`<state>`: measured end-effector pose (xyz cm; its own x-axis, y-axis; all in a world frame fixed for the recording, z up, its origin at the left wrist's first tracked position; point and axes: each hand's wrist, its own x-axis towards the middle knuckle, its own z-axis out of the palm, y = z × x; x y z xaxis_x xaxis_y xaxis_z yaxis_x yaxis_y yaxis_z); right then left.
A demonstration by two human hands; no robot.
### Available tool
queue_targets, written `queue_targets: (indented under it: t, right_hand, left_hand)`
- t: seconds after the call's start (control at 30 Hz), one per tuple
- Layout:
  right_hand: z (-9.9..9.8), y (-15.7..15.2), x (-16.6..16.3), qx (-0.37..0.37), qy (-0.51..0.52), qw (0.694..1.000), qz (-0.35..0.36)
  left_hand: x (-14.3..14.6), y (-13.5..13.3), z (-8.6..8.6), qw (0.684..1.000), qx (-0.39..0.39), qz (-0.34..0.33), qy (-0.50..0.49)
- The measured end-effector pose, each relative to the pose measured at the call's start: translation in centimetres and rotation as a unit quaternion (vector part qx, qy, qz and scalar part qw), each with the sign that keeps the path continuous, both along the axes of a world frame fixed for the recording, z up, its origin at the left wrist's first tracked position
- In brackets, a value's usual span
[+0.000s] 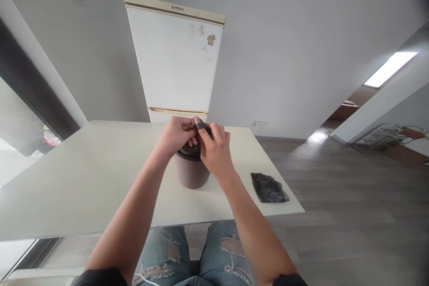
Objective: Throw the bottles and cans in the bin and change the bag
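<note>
A mauve-grey trash bin point(192, 173) stands upright on the white table in front of me, with a black rim. Over its mouth, a black garbage bag point(201, 125) is gathered between my fingers. My left hand point(178, 135) pinches the bag from the left side. On the other side, my right hand point(216, 146) is closed on the same bunched plastic. The fingers cover much of the bin's opening, so its inside is largely hidden. A second black garbage bag point(269, 188), folded and crumpled, lies to the right of the bin.
The white table point(100, 170) ends at a right edge beside the folded bag. Behind it stands a white refrigerator point(177, 58) against a grey wall. A metal rack point(385, 136) sits far right on the grey floor point(335, 214). My knees are under the front edge.
</note>
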<state>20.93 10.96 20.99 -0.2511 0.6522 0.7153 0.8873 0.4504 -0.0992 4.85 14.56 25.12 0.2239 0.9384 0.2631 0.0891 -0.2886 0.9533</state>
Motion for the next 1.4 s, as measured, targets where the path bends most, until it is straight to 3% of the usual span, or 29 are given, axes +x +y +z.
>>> queue_targets:
  t: [0.23,0.47,0.6,0.73,0.93,1.17,1.4]
  right_hand:
    - [0.5,0.5,1.6,0.000,0.006,1.000,-0.007]
    - [1.2,0.2,2.4,-0.086,0.087,0.991,0.045]
    - [1.3,0.3,2.5,-0.097,0.112,0.986,0.072]
    - [0.9,0.6,3.1,-0.083,0.100,0.990,0.053]
    - [0.5,1.3,5.1,-0.078,0.070,0.995,-0.006]
    - [0.5,0.6,5.1,-0.100,0.063,0.993,-0.029]
    - [1.6,-0.2,4.5,-0.130,0.090,0.987,-0.038]
  left_hand:
    - [-0.2,-0.4,0.1,1.000,0.001,0.012,0.029]
    - [-1.2,-1.3,0.9,0.999,-0.016,-0.036,-0.016]
    - [-1.2,-0.7,0.2,0.998,0.019,0.025,-0.054]
    - [-1.6,1.0,-1.1,0.989,0.057,0.121,-0.055]
    - [-3.7,3.5,-3.6,0.963,0.085,0.252,0.035]
    - [-4.0,3.3,-4.1,0.915,0.210,0.293,0.183]
    - [-3.8,2.0,-4.0,0.922,0.183,0.289,0.181]
